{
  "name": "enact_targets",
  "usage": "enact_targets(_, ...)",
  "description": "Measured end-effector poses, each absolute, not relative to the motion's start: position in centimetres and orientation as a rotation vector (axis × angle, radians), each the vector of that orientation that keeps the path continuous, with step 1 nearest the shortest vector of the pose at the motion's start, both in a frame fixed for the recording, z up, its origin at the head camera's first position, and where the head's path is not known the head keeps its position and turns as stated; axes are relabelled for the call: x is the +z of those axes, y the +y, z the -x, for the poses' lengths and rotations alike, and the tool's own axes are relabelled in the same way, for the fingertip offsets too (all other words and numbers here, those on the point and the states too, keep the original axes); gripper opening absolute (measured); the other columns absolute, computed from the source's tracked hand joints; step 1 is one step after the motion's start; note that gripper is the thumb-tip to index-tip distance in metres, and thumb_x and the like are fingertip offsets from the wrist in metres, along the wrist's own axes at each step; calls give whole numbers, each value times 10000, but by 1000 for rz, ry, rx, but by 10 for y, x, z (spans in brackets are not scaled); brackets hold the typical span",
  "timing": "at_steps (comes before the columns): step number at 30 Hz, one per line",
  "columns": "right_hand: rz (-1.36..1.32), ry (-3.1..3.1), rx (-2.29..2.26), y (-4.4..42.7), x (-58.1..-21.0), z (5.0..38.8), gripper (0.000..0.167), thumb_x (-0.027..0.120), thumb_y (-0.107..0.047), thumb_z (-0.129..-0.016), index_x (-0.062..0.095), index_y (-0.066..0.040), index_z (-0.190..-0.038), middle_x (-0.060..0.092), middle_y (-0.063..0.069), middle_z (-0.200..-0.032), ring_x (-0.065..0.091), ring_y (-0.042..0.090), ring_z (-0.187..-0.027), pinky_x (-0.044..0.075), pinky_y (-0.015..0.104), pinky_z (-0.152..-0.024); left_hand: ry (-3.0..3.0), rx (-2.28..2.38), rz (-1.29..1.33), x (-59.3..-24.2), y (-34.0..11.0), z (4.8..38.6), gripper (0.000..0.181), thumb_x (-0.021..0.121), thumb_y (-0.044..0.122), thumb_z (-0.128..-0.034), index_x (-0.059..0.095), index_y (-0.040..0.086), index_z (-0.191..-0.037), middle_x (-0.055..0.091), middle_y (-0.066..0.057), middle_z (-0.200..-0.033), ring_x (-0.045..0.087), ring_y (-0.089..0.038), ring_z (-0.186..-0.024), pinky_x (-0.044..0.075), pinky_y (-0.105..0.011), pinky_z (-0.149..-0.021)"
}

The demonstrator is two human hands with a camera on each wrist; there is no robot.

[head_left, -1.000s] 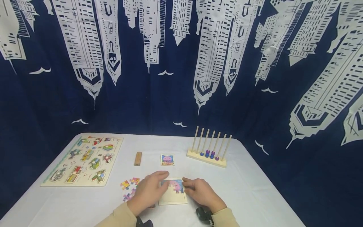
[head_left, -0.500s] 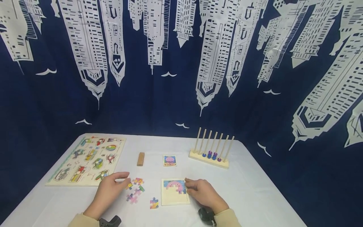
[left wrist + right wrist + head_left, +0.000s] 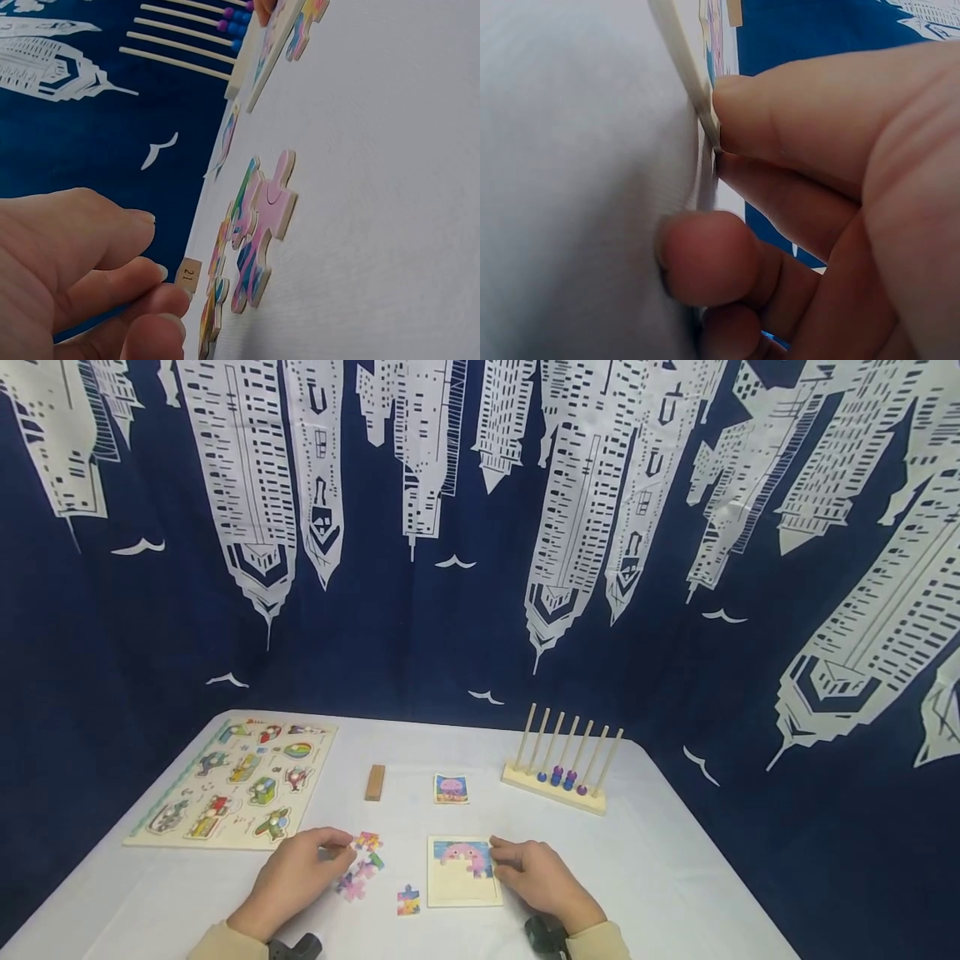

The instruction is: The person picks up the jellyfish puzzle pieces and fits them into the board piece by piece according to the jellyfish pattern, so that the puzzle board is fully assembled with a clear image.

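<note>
My left hand [image 3: 300, 875] hovers by the loose jigsaw pieces [image 3: 367, 867], left of the square puzzle tray [image 3: 457, 906]. In the left wrist view its fingers are loosely bent with nothing visible between them, beside pink and blue pieces [image 3: 276, 204]. My right hand [image 3: 542, 877] grips the tray's right edge; in the right wrist view thumb and a finger meet at the tray's rim [image 3: 682, 52]. Joined pieces [image 3: 463, 852] of a pink figure on blue lie along the tray's top and right; its lower left shows bare wood.
A single piece [image 3: 408, 900] lies just left of the tray. Behind are a small picture card [image 3: 451, 789] and a wooden block [image 3: 375, 782]. A peg stand with beads [image 3: 553, 787] is at the back right, a large picture board [image 3: 225, 785] at the left.
My left hand has left the tray and moved left to the loose pieces, uncovering the tray's upper left and the single piece. My right hand stays at the tray's edge.
</note>
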State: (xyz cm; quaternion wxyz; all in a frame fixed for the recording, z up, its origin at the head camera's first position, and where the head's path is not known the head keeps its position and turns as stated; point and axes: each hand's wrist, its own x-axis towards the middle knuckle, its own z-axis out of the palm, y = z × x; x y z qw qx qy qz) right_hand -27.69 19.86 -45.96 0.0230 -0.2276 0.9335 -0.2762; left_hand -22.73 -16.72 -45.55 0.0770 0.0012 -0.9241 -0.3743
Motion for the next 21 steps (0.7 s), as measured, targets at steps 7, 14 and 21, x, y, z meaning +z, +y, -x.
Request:
enact_targets(7, 693, 2886, -857, 198, -459, 276, 314, 711, -203, -949, 744, -103, -1245, 643, 15, -1419, 594, 348, -1327, 417, 610, -1098, -2791, -1067, 15, -457, -168, 229, 179, 782, 278, -891, 779, 194, -1049, 769, 0, -1052, 707, -301, -1080, 565, -501, -857)
enact_targets(14, 697, 2879, -863, 199, -458, 276, 329, 709, -199, -948, 734, -94, -1259, 635, 21, -1430, 577, 359, -1342, 400, 621, -1109, -2796, -1047, 13, -457, -168, 230, 200, 802, 220, -865, 771, 183, -1060, 753, 53, -945, 690, -147, -870, 534, -351, -685)
enact_targets(21, 698, 2880, -858, 198, -457, 275, 339, 715, -205, -944, 731, -88, -1262, 634, 23, -1432, 581, 369, -1336, 387, 643, -1108, -2854, -1057, 6, -458, -169, 226, 254, 875, 302, -787, 744, 218, -987, 660, 93, -813, 573, -101, -721, 455, -328, -627)
